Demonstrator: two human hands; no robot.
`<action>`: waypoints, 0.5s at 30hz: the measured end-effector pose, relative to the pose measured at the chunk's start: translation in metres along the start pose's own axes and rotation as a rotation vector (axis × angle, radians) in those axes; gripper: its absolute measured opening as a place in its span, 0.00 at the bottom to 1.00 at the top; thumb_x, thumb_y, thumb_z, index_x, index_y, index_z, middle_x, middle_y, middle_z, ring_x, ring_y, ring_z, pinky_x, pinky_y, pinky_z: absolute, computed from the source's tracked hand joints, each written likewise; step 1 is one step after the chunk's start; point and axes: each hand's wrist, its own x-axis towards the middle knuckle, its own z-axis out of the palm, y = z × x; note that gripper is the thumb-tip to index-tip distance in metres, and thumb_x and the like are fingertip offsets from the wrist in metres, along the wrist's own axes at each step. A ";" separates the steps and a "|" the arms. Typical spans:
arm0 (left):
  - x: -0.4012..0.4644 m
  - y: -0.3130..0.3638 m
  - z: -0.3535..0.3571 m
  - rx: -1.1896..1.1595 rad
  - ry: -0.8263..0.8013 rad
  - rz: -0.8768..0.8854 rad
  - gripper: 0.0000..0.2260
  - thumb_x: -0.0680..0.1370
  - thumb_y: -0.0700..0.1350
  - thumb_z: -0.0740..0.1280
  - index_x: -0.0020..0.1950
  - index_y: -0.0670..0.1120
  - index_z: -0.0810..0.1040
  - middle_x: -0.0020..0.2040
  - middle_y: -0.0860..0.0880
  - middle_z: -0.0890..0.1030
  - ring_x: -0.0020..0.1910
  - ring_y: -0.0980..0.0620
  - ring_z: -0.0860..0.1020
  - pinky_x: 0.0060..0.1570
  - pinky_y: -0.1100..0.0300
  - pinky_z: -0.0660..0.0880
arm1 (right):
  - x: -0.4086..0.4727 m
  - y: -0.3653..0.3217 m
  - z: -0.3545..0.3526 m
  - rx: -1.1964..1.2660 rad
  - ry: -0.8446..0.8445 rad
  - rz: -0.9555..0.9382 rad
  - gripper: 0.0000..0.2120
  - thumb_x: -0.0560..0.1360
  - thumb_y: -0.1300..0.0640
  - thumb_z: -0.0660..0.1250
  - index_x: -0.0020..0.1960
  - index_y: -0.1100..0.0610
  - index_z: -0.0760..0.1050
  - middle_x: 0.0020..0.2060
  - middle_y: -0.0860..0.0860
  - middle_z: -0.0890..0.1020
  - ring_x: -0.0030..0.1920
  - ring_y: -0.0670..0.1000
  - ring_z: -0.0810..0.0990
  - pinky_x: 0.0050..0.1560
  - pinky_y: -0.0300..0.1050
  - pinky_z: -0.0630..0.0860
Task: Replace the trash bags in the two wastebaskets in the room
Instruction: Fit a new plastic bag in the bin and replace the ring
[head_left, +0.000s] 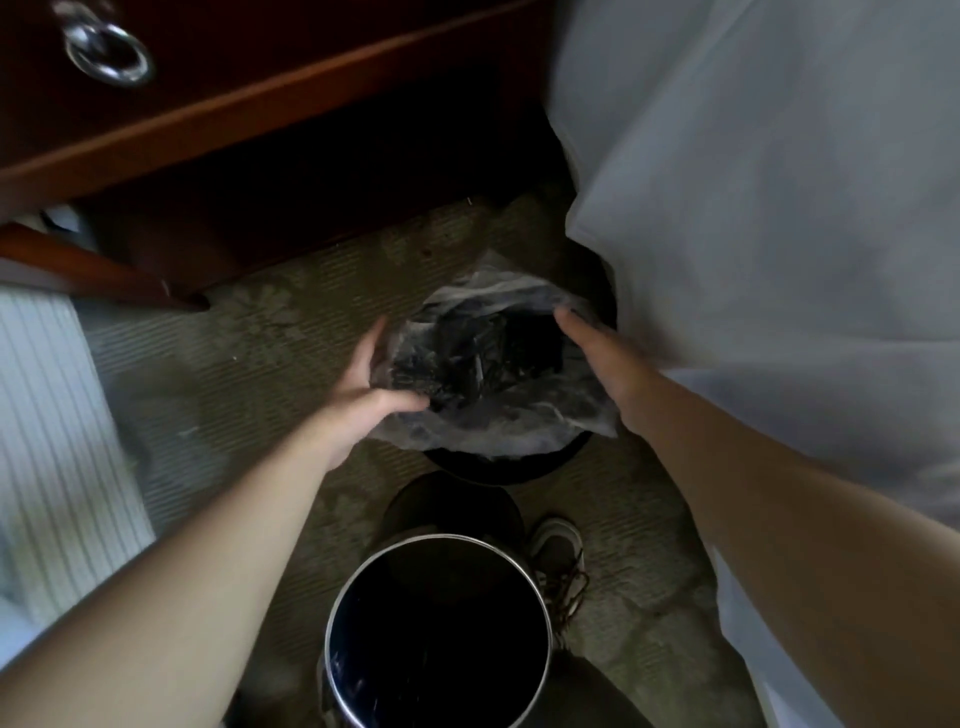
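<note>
A crumpled clear trash bag (498, 410) lies across the mouth of a black wastebasket (506, 467) on the carpet. My left hand (371, 384) grips the bag's left edge, thumb over the plastic. At the bag's right edge my right hand (597, 358) presses against the plastic with the fingers pointing forward; the grip itself is hidden. Nearer to me stands a second wastebasket (436, 629), round with a shiny metal rim and a dark inside, with no bag visible in it.
A dark wooden desk (249, 104) with a ring-pull drawer stands at the upper left. A white sheer curtain (769, 208) hangs along the right. Striped white fabric (57, 426) lies at the left. My shoe (558, 556) rests beside the metal-rimmed basket.
</note>
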 end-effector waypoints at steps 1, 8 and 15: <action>-0.006 -0.008 0.001 0.014 -0.016 -0.008 0.52 0.64 0.39 0.79 0.75 0.67 0.52 0.76 0.51 0.64 0.74 0.46 0.64 0.71 0.41 0.63 | -0.003 0.007 -0.001 0.035 -0.031 0.012 0.39 0.67 0.32 0.69 0.73 0.47 0.66 0.67 0.49 0.74 0.62 0.54 0.75 0.62 0.48 0.72; -0.049 -0.063 0.018 0.321 -0.087 0.061 0.59 0.63 0.37 0.80 0.78 0.56 0.41 0.80 0.53 0.48 0.78 0.51 0.52 0.72 0.58 0.54 | -0.041 0.074 -0.007 -0.002 -0.001 -0.210 0.32 0.71 0.62 0.75 0.71 0.49 0.68 0.52 0.40 0.77 0.50 0.39 0.76 0.39 0.23 0.74; -0.019 -0.064 0.027 0.669 0.238 0.311 0.54 0.67 0.47 0.78 0.80 0.53 0.42 0.80 0.52 0.42 0.78 0.47 0.51 0.70 0.47 0.64 | -0.029 0.086 -0.014 -0.124 -0.028 -0.226 0.40 0.64 0.69 0.78 0.68 0.46 0.67 0.53 0.38 0.77 0.52 0.35 0.75 0.58 0.39 0.70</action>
